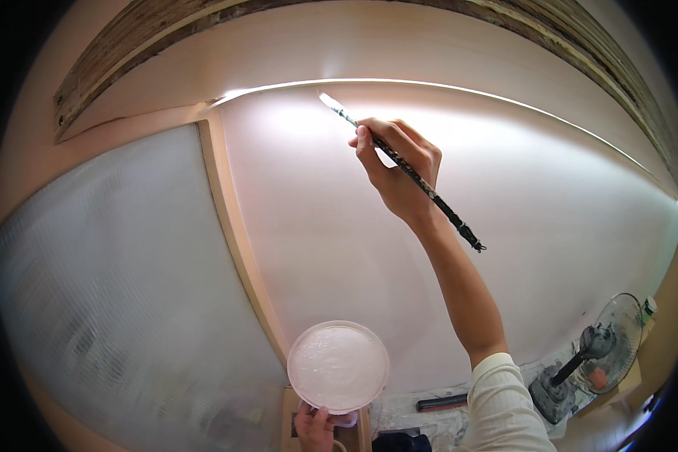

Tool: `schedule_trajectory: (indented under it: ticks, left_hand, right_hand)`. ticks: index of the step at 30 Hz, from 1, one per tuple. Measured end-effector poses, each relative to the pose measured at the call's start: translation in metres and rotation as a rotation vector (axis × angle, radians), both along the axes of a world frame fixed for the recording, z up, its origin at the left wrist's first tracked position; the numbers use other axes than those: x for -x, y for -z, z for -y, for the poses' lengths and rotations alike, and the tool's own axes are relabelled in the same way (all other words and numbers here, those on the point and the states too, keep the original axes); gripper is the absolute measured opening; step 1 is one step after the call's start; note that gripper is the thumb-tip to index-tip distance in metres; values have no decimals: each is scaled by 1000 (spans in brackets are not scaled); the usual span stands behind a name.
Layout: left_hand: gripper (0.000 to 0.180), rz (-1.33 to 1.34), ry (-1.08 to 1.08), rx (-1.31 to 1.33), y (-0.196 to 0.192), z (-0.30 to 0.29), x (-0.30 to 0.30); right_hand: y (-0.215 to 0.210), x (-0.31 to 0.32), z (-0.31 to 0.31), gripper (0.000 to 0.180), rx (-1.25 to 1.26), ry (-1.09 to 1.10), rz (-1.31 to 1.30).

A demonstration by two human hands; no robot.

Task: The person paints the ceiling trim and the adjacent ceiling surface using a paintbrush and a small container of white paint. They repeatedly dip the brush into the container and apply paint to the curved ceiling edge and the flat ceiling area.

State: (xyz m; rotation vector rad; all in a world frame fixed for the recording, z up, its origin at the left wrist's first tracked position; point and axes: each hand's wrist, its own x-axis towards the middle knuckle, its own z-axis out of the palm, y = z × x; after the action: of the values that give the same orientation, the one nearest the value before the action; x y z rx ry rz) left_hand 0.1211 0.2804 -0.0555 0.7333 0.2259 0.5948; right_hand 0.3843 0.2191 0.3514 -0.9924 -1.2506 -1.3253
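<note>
My right hand [405, 162] is raised to the pale wall [369, 241] and closed around a slim paintbrush [446, 212]. The brush has a dark, paint-spotted handle that slants down to the right. Its white-coated bristles point up left, at or very near the wall just under a bright light strip [429, 84]; contact is hard to make out. Low in the view, my left hand [314, 431] grips the underside of a round whitish tub [340, 410]. White paint or a similar smooth coating shows inside it. Part of that hand is cut off by the lower edge.
A ribbed translucent panel [128, 286] in a beige frame [232, 218] stands at left. Overhead runs a rough wooden edge [128, 56]. At lower right are a standing fan [599, 343], a dark tool [441, 403] and plastic sheeting [395, 410].
</note>
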Motion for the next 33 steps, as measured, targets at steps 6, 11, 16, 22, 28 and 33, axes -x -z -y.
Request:
schedule_trajectory:
  ticks: [6, 11, 16, 22, 28, 33]
  left_hand:
    - [45, 57, -44, -245, 35, -31, -5]
    - [46, -24, -71, -186, -33, -10, 6]
    - [46, -134, -17, -48, -52, -10, 8]
    - [49, -174, -88, 103, -25, -19, 8]
    - [50, -107, -139, -635, 35, -37, 5]
    - [50, 30, -4, -272, -9, -34, -1]
  right_hand:
    - [4, -4, 1, 11, -53, 94, -28]
    - [6, 9, -5, 7, -33, 72, -8]
    - [4, 8, -33, 7, -9, 53, 4]
    - [10, -7, -10, 7, -85, 162, -5]
    - [15, -2, 1, 8, -115, 164, 31]
    - [10, -4, -31, 8, -76, 89, 104]
